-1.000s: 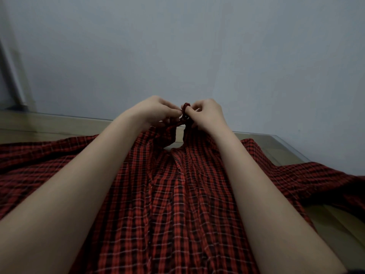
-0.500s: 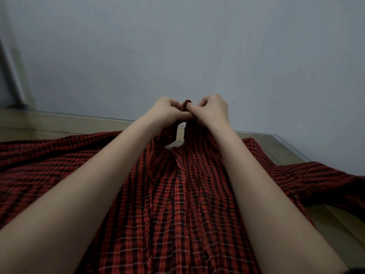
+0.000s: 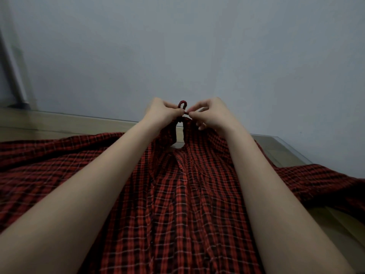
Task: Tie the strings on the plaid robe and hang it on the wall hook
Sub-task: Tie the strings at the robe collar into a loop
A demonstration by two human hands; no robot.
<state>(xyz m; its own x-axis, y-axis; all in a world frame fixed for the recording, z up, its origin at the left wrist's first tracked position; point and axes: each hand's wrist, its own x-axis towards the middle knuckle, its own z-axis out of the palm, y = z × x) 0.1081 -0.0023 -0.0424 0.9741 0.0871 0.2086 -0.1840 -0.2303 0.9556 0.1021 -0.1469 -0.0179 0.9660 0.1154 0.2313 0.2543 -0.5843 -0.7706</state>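
Observation:
A red and black plaid robe [image 3: 177,204] lies spread flat on a glass-topped table, its neck end pointing away from me. At that far end my left hand [image 3: 161,111] and my right hand [image 3: 211,113] meet over the robe's strings [image 3: 182,104]. Both hands pinch the strings between thumb and fingers. A small red loop of string stands up between the two hands. Below the pinch, the two front edges of the robe are lifted slightly off the table, leaving a narrow gap. No wall hook shows in this view.
The glass-topped table [image 3: 284,147] ends at a corner on the right, close to the plain grey wall [image 3: 197,46]. A robe sleeve [image 3: 320,184] trails off to the right. A pale vertical frame [image 3: 11,62] stands at the far left.
The hands have parted slightly, and the string loop between them now stands taller and clearer. My right hand's fingers have spread more. The robe's body has not moved.

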